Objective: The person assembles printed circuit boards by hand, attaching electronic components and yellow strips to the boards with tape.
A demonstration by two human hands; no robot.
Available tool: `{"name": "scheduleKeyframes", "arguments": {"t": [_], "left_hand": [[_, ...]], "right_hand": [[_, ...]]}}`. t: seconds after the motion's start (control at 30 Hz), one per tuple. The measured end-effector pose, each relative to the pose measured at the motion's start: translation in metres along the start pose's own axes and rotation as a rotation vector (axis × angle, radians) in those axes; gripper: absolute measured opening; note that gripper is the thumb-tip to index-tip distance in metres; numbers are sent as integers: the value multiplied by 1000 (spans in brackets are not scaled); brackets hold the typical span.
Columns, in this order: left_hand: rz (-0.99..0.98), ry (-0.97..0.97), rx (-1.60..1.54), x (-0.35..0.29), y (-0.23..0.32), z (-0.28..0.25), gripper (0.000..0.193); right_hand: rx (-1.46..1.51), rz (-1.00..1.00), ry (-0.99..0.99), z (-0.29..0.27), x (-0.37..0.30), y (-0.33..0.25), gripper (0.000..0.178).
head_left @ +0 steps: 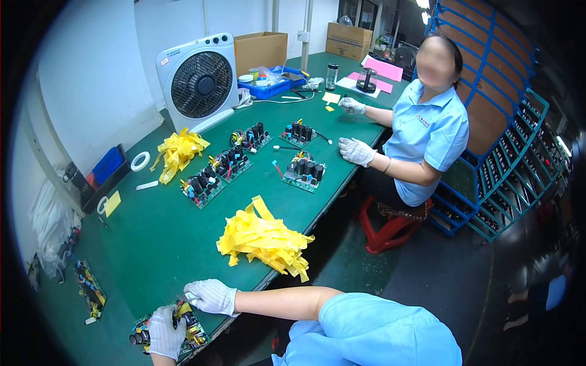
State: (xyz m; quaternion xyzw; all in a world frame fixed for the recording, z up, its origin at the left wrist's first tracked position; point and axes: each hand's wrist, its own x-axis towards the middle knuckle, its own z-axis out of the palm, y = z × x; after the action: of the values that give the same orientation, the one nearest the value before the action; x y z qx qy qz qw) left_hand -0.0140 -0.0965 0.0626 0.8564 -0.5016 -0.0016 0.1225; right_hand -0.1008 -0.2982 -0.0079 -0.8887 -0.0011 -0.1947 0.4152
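Note:
A green circuit board [196,334] crowded with components lies at the table's near edge, at the lower left. Over it rests my left hand [166,332] in a white knit glove, its fingers closed on the board and partly hidden. My right hand [210,297], gloved alike, is at the board's far corner with fingers pressed together; what they pinch is too small to make out. Beyond my right hand sits a heap of yellow tape strips [262,238]. Another board [91,291], long and narrow, lies to the left.
Several circuit boards [303,172] stand mid-table on the green tabletop [152,226], near a second yellow strip pile [178,152]. A box fan [198,76], a blue tray [268,90] and cartons [348,41] line the back. A gloved co-worker [427,134] sits at the right, by racks [513,165].

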Motion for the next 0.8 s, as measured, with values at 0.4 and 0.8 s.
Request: {"name": "scheduleKeyframes", "arguments": {"t": [0.4,0.8], "left_hand": [[-90,-32,-111,19,-12,1,24],[-213,-61,-301,46,-24,6,26]], "right_hand": [[-17,10,-37,-5,2,-1,21],[53,-23,75,4,2,1,18]]}}
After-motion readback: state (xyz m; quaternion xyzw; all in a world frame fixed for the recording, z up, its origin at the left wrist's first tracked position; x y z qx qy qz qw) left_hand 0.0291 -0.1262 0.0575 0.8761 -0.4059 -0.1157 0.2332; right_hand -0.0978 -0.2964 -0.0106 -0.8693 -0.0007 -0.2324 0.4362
